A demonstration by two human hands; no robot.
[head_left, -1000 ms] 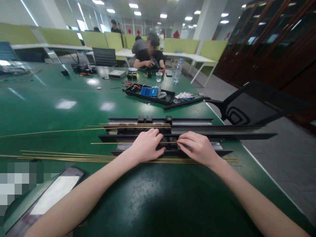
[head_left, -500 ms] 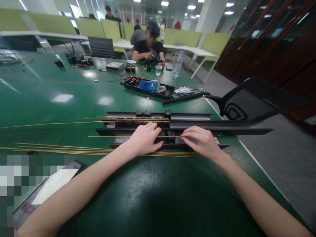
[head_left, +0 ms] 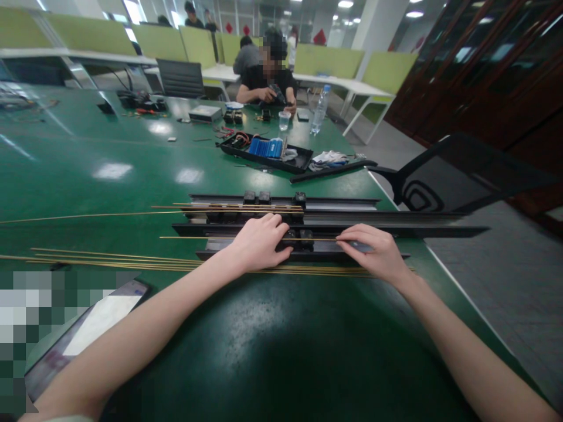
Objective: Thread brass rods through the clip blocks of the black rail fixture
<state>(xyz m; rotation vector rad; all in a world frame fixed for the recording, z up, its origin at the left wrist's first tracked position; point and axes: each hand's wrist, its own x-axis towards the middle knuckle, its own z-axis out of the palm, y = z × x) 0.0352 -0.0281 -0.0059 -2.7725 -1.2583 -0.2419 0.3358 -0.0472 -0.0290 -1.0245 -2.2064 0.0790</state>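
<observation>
My right hand (head_left: 372, 252) pinches a thin brass-coloured rod (head_left: 323, 239) between thumb and fingertips. The rod runs left across black blocks and under my left hand, and its far end sticks out past the left of the rails. My left hand (head_left: 261, 241) is curled over a black block (head_left: 289, 238), thumb on the near side and fingers on the far side. Another black block (head_left: 306, 239) sits just right of it. These blocks lie in the channel of the nearest black rail (head_left: 325, 256). My left palm hides part of the rod.
Behind stand more black rails (head_left: 422, 219) with blocks and rods on them. Loose brass-coloured rods (head_left: 132, 261) lie nearer me. Farther back are a black tray (head_left: 303, 159), gloves (head_left: 329, 160), a plastic cup (head_left: 284, 121) and a bottle (head_left: 321, 111). A person (head_left: 268, 76) sits opposite.
My right hand has slid a short way to the right along the rod, showing more of it. My left hand stays on the block. The view has shifted slightly.
</observation>
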